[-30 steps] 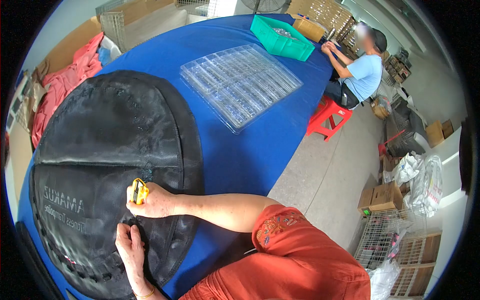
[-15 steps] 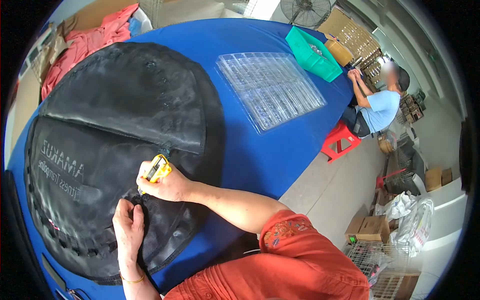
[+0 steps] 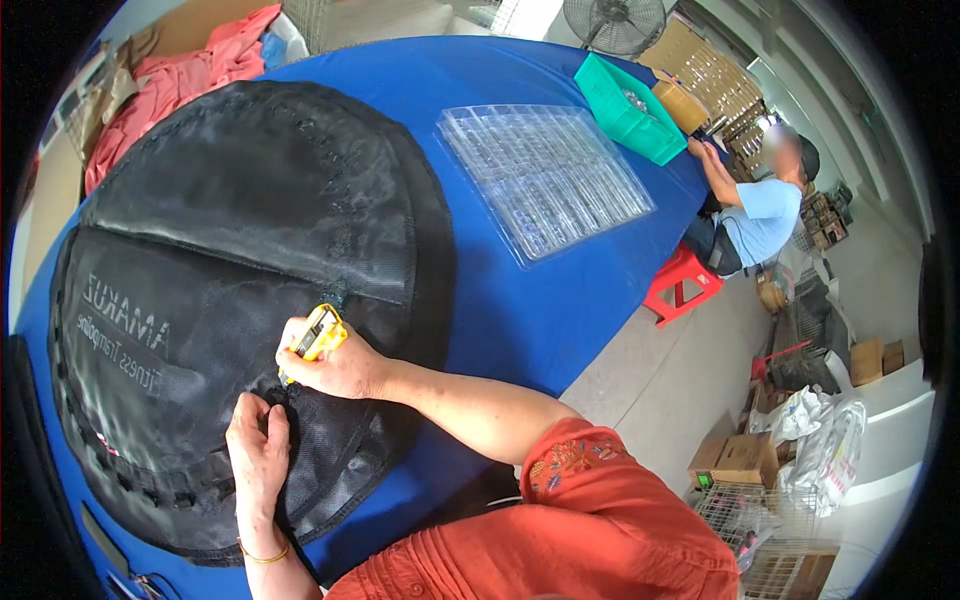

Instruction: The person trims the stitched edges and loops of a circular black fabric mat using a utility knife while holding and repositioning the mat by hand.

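Note:
A large round black trampoline mat (image 3: 230, 240) lies folded on a blue-covered table, its white lettering mirrored. My right hand (image 3: 345, 365) is closed around a yellow hand tool with a dark insert (image 3: 318, 335), its kind unclear. The tool slants down, its lower end close to the black fabric near my left hand. My left hand (image 3: 258, 445), fingers curled, pinches a bunched part of the mat just below the tool. The fingertips and the exact contact point are partly hidden in dark folds.
A clear compartment tray (image 3: 545, 180) and a green bin (image 3: 630, 110) holding small parts stand farther along the blue table (image 3: 510, 330). A co-worker (image 3: 765, 215) sits on a red stool (image 3: 680, 285) at the far end. Scissors (image 3: 150, 585) lie at the lower left.
Both hands stay nearly in place, with my left hand slightly higher against the mat. The mat's right edge has shifted slightly right. The co-worker's hands have moved a little.

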A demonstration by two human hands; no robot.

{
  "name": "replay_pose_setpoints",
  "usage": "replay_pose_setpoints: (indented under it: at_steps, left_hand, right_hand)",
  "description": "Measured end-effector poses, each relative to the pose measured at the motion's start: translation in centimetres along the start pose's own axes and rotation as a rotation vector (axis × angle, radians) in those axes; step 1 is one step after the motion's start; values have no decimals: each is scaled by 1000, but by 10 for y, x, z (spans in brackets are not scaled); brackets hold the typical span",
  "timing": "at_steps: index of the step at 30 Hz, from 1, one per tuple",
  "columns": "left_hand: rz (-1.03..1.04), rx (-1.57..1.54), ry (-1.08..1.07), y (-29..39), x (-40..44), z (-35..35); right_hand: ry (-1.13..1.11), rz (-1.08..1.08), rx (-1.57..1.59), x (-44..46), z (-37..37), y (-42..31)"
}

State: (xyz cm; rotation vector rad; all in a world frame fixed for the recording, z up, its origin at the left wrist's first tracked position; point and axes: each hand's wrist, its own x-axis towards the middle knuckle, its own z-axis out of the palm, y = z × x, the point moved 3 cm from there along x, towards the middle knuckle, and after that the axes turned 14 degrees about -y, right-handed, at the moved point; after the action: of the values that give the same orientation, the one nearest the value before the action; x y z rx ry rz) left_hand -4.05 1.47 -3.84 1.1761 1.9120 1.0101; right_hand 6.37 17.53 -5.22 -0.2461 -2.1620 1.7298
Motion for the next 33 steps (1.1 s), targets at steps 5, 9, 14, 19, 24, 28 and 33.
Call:
replay_pose_setpoints:
  at_steps: [5, 9, 14, 19, 24, 28, 33]
  left_hand:
    - [15, -23, -3, 2, 0, 1]
    - [11, -19, 3, 1, 0, 1]
    - [42, 31, 23, -2, 1, 2]
    - [32, 31, 15, -2, 2, 1]
    - [49, 17, 21, -6, 3, 1]
    - [32, 19, 24, -9, 4, 1]
    - [31, 113, 28, -9, 3, 0]
  right_hand:
    - [0, 6, -9, 0, 0, 0]
    - [8, -14, -35, 0, -1, -2]
    - [1, 23, -31, -1, -2, -8]
    - [-1, 33, -75, -1, -4, -12]
    - [0, 24, -80, 2, -4, -6]
    - [3, 35, -59, 1, -3, -5]
    - [-1, 32, -69, 1, -4, -6]
